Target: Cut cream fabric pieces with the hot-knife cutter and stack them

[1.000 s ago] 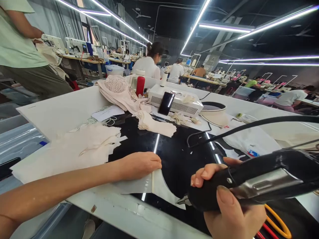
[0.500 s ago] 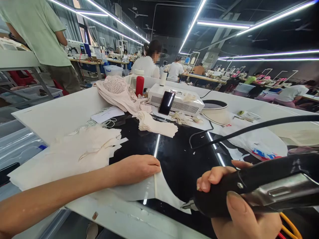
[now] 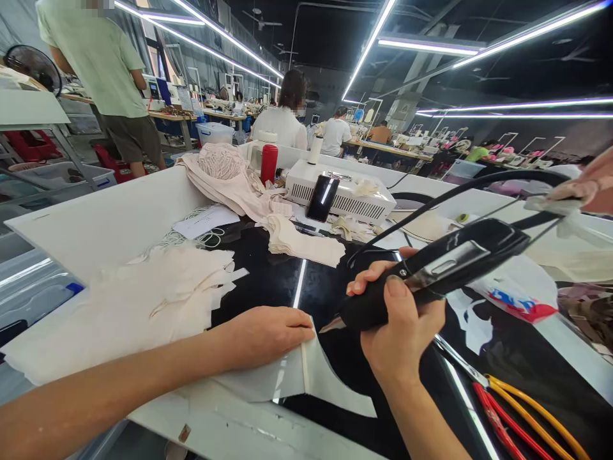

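My left hand (image 3: 268, 335) lies on a white fabric piece (image 3: 335, 384), its fingers closed on the upper edge beside a raised seam strip. The fabric spreads over the glossy black table top (image 3: 268, 284) and has a curved right edge. In my right hand (image 3: 402, 332) is a corded black hand tool (image 3: 431, 271) with a metal lever along its body. Its pointed metal tip (image 3: 334, 324) sits just right of my left fingertips, near the fabric's upper end; whether it touches cannot be made out. The fingers wrap round the body, thumb on top.
Stacked pale fabric (image 3: 124, 306) lies left. Behind are a lace bra (image 3: 223, 169), folded strips (image 3: 306, 243), a phone (image 3: 322, 198) and a white vented box (image 3: 342, 191). Red-and-orange-handled scissors (image 3: 507, 402) lie right. Another person's hand (image 3: 587, 182) holds whitish material by the cord.
My right hand has moved the tool left and up, from the fabric's lower corner towards my left fingertips. Another person's hand has appeared at the right. The scissors now show fully.
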Motion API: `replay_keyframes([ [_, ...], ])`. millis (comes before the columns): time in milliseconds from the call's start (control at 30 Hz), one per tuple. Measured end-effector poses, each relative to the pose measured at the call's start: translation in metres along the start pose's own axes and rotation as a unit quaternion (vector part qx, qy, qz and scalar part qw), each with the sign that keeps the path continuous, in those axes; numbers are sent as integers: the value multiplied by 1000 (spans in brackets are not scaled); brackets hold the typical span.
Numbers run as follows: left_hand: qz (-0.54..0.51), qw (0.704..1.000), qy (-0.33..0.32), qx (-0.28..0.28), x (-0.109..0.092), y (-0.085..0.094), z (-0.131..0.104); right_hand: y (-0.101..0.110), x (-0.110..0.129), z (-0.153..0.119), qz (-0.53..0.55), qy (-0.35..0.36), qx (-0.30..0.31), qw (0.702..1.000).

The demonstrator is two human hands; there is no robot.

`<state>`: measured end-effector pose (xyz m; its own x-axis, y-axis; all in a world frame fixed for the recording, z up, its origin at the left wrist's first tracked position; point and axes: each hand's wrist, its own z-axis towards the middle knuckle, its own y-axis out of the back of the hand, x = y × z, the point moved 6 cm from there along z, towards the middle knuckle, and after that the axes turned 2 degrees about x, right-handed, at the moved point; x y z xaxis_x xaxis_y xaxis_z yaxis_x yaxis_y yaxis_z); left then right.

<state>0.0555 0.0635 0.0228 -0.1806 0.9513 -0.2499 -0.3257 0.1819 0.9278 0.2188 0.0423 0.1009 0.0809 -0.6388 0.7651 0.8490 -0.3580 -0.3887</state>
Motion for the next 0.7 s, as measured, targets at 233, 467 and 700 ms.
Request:
replay_keyframes([
  [233, 8, 999, -23, -22, -1, -3, -1, -4, -8, 0, -6, 1, 2, 1000],
  [467, 9, 1000, -19, -18, -3, -3, 0, -6, -8, 0, 7, -2, 10, 1000],
  [700, 13, 999, -25, -20, -2, -2, 0, -7, -5, -3, -18, -5, 8, 1000],
])
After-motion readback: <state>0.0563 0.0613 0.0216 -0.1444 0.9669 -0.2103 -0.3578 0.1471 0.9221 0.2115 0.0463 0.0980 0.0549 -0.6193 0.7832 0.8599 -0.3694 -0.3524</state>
